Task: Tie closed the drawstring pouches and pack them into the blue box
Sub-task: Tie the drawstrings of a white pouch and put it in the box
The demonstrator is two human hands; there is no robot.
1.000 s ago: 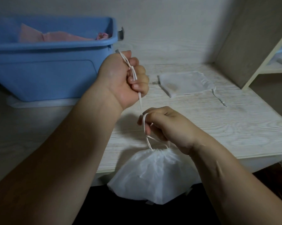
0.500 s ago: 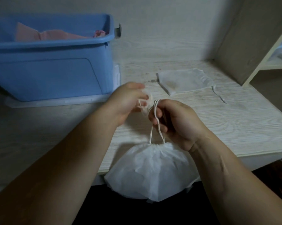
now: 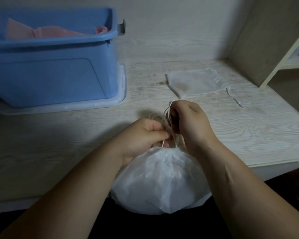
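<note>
The left hand [image 3: 141, 135] and right hand [image 3: 191, 123] each have their grip clenched on the thin white drawstring cord [image 3: 167, 116] of the bulging white fabric pouch [image 3: 162, 180], which overhangs the near edge of the pale woodgrain surface [image 3: 248, 131]. The blue plastic box [image 3: 55, 80] stands far left.

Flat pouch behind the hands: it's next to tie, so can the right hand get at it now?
Likely not yet: the right hand grips the drawstring of the full pouch. Nothing lies between it and the flat pouch.
</note>
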